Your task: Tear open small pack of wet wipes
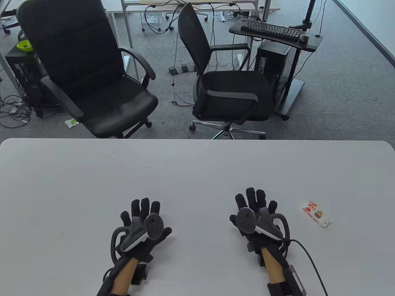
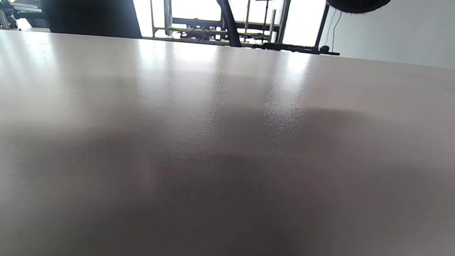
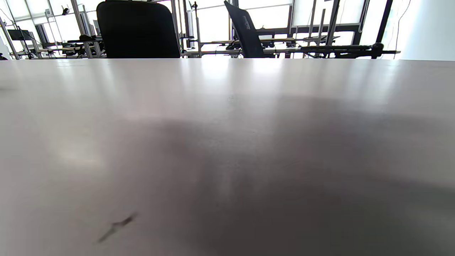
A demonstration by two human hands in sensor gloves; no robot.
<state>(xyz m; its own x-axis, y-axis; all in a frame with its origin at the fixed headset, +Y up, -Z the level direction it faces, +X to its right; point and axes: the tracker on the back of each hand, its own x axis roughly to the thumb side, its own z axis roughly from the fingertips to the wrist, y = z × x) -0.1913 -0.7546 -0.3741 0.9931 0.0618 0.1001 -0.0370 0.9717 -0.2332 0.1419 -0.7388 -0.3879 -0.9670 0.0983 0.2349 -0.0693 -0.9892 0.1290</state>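
No text can be read with certainty. The wet wipes pack (image 1: 315, 213), lying on the table (image 1: 197, 172) just right of the right hand (image 1: 257, 217), carries red and orange print, perhaps a brand mark, but it is too small to make out the letters.

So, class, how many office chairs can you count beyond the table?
2. The black padded high-back office chair stands behind the white table's far edge on the left; the black mesh-back office chair stands right of it. None seems hidden.
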